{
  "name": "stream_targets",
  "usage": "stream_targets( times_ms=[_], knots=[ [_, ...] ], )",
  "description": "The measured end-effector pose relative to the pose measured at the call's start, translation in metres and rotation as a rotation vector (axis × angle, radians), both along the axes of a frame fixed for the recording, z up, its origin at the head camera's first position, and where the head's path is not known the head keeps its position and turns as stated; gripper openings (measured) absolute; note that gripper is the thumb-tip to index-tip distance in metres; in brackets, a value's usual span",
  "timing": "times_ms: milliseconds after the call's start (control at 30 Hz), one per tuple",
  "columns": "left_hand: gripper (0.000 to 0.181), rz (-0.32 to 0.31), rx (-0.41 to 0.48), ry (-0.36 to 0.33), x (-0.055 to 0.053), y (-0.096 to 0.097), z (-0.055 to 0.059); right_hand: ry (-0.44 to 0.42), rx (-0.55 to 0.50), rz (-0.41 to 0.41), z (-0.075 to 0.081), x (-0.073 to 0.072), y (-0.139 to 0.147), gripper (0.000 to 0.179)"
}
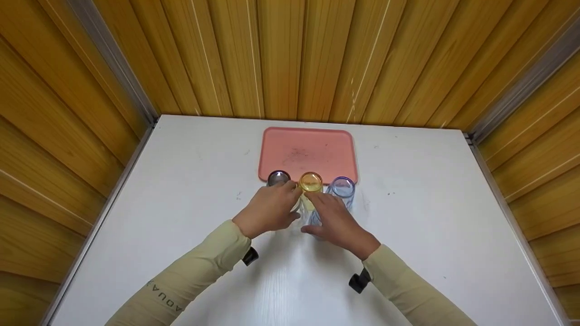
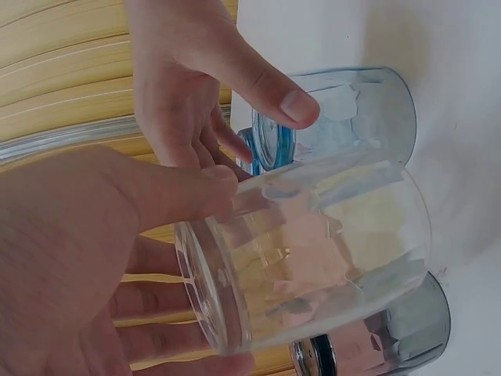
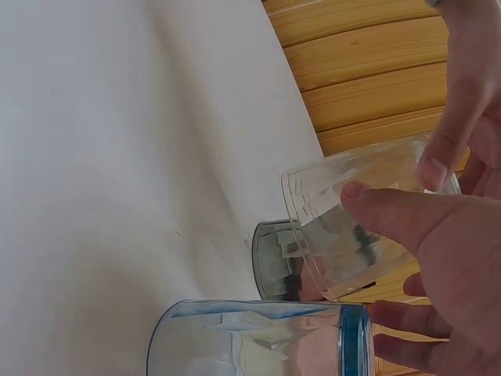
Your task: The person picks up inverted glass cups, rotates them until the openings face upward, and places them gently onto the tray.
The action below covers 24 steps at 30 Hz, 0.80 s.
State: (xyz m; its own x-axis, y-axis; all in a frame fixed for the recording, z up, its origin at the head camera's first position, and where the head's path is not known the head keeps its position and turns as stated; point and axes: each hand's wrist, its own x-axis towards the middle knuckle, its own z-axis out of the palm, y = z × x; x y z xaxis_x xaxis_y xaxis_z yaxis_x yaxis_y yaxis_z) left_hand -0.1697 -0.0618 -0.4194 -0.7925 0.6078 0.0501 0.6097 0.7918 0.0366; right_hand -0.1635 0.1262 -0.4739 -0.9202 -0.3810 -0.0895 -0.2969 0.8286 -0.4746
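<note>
A clear glass, upside down, is gripped by my left hand, with the thumb on its side near the base and the fingers behind. My right hand is just to the right, its thumb spread from its fingers. In the right wrist view, that thumb overlaps the clear glass; contact cannot be told. Behind the hands stand upturned glasses: a grey glass at left, a yellow glass in the middle and a blue glass at right. The right hand's fingers are close to the blue glass's base in the right wrist view.
A pink tray lies behind the glasses on the white table. Yellow wood-look walls enclose the back and both sides. Black wrist cameras hang under both sleeves.
</note>
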Motion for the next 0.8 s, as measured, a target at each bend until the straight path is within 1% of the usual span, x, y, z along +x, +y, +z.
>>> stream_targets(
  times_ms=[133, 367, 533, 600, 800],
  knots=[
    [0.053, -0.005, -0.003, 0.014, 0.0005, -0.0009, 0.0013, -0.011, -0.005, -0.008, 0.0001, -0.0004, -0.0008, 0.094],
    [0.054, 0.008, 0.002, 0.006, 0.0009, -0.0022, 0.0041, -0.04, -0.009, -0.019, -0.001, -0.0011, -0.0032, 0.097],
    [0.053, 0.001, 0.009, 0.02, 0.0033, -0.0023, 0.0072, -0.054, -0.02, -0.029, -0.0015, -0.0001, -0.0053, 0.099],
    [0.052, -0.001, 0.012, 0.02, 0.0041, -0.0025, 0.0079, -0.049, -0.026, -0.029, -0.0019, 0.0001, -0.0058, 0.099],
    [0.049, -0.011, 0.036, 0.021, 0.0055, -0.0031, 0.0069, 0.023, -0.008, 0.022, -0.0048, 0.001, -0.0049, 0.098]
  ],
)
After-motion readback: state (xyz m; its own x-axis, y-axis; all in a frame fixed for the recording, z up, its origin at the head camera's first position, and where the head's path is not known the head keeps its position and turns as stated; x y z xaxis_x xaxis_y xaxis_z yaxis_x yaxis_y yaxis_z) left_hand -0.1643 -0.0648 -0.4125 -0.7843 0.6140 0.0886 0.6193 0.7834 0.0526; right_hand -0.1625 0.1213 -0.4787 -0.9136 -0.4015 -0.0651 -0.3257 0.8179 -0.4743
